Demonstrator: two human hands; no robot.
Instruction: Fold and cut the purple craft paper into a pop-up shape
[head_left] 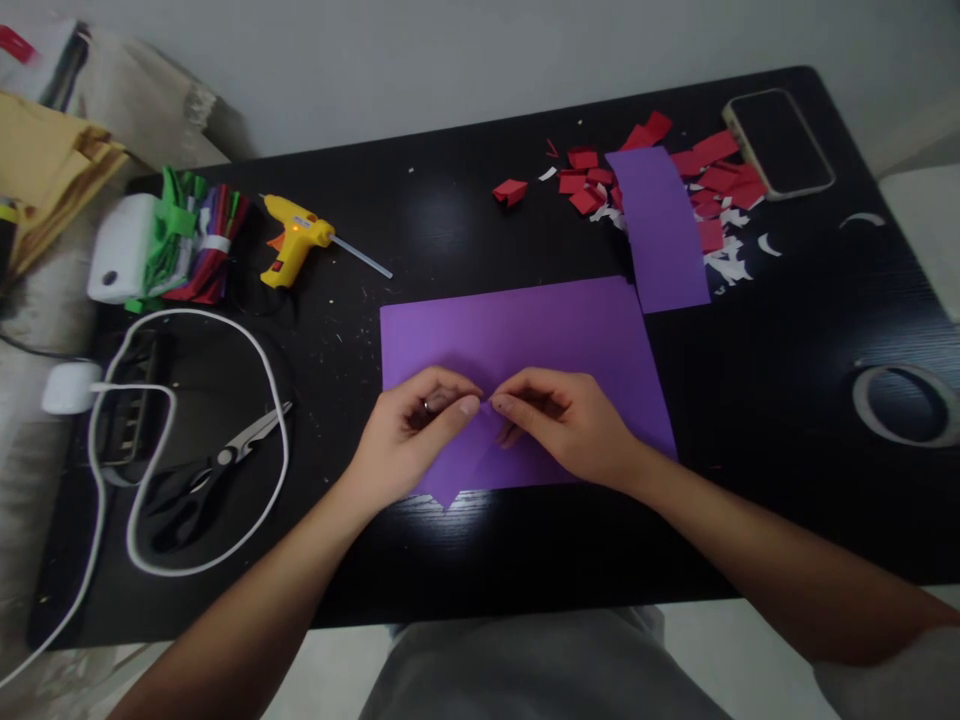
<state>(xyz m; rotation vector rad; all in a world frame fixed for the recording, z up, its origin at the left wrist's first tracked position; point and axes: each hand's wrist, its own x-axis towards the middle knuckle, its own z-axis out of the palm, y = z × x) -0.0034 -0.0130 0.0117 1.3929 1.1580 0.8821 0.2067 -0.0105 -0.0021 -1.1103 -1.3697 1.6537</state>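
A large purple sheet of paper point(555, 330) lies on the black table before me. Over its front part, both my hands pinch a smaller purple paper piece point(469, 455), whose pointed corner hangs past the sheet's near edge. My left hand point(412, 430) grips it between thumb and fingers; a ring shows on one finger. Opposite, the fingertips of my right hand point(570, 415) meet the left ones at the piece's upper edge. Much of the small piece is hidden by the hands and blends with the sheet beneath.
A purple strip point(664, 230) rests over red paper scraps point(724, 180) and white shreds near a phone point(780, 145). Tape-like ring point(900, 405) lies right. To the left are a yellow glue gun point(296, 235), scissors point(217, 470), a white cable point(274, 380) and bundled pipe cleaners point(214, 245).
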